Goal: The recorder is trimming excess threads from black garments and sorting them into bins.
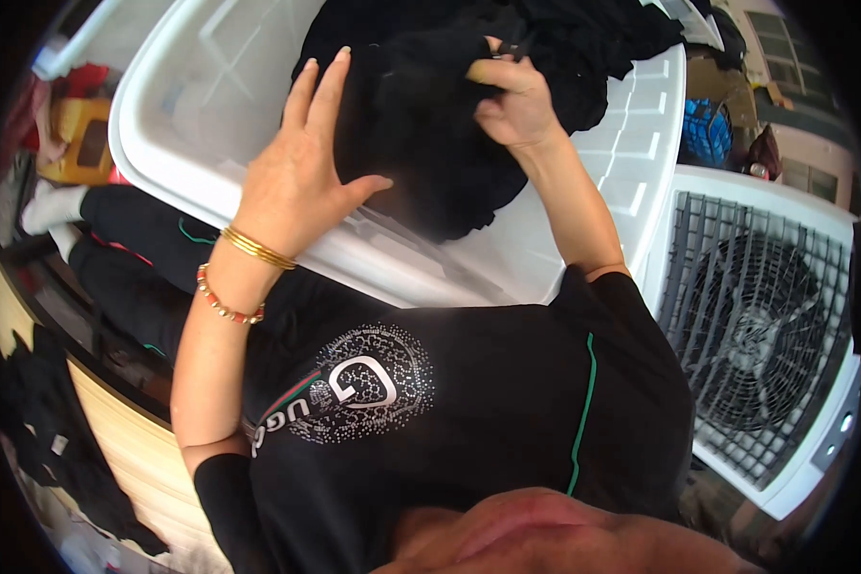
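A black garment [406, 124] lies bunched across a large white plastic tub [177, 105], part of it hanging down toward me. My left hand [292, 177] rests along the garment's left edge, its fingers stretched out and the thumb spread away. Gold bangles and a beaded bracelet circle that wrist. Over the right part of the cloth, my right hand [514, 100] is curled, with the thumb and fingers drawn together. Something yellow covers one of its fingertips, and a small dark object [512, 50] shows by the fingers. Whatever it grips is too small and dark to name.
To my right stands a white air cooler [755, 335] with a grille over its fan. A blue mesh-like item [706, 132] is beyond it. At far left are a yellow stool-like object [81, 139] and another person's hand. Black clothing [62, 430] lies by a pale wooden surface [115, 411].
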Motion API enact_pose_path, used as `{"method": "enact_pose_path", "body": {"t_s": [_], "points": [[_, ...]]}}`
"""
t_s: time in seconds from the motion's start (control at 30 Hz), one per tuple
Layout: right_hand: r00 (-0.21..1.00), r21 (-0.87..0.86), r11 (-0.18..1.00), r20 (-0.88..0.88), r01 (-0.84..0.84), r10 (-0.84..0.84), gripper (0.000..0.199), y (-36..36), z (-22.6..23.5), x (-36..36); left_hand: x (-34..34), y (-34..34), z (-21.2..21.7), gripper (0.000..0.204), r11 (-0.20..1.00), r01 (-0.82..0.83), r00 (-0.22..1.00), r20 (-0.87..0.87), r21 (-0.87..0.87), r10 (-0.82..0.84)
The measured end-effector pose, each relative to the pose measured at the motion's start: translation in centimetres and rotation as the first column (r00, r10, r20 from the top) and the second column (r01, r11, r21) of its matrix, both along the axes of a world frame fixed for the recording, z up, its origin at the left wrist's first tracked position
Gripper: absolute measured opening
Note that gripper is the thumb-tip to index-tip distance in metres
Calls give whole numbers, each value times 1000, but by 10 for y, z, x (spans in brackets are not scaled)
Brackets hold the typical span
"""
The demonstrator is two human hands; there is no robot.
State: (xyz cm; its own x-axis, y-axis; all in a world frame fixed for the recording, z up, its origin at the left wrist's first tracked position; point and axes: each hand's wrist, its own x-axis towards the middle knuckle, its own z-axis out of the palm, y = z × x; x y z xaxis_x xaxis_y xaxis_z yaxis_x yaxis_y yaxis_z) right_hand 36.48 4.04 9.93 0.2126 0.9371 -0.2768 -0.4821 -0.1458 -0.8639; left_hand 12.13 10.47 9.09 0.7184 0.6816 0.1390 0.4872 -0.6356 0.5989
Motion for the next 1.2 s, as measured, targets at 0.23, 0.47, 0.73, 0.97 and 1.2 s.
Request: {"method": "enact_pose_path", "body": {"t_s": [0.23, 0.47, 0.73, 0.97, 1.2], "points": [[870, 429, 768, 96, -475, 484, 17, 23, 64, -101, -21, 15, 43, 38, 974, 224, 970, 107, -31, -220], [894, 325, 836, 229, -443, 385, 27, 39, 10, -29, -68, 15, 58, 37, 990, 138, 990, 15, -1, -138], [560, -128, 858, 803, 498, -206, 29, -42, -247, 177, -115, 28, 42, 35, 998, 12, 998, -68, -65, -17], [151, -125, 532, 988, 838, -7, 56, -107, -291, 275, -152, 24, 23, 34, 981, -171, 982, -90, -88, 164], [58, -10, 648, 997, 762, -54, 86, -63, -250, 241, -182, 40, 7, 33, 920, -392, 918, 64, 14, 390]]}}
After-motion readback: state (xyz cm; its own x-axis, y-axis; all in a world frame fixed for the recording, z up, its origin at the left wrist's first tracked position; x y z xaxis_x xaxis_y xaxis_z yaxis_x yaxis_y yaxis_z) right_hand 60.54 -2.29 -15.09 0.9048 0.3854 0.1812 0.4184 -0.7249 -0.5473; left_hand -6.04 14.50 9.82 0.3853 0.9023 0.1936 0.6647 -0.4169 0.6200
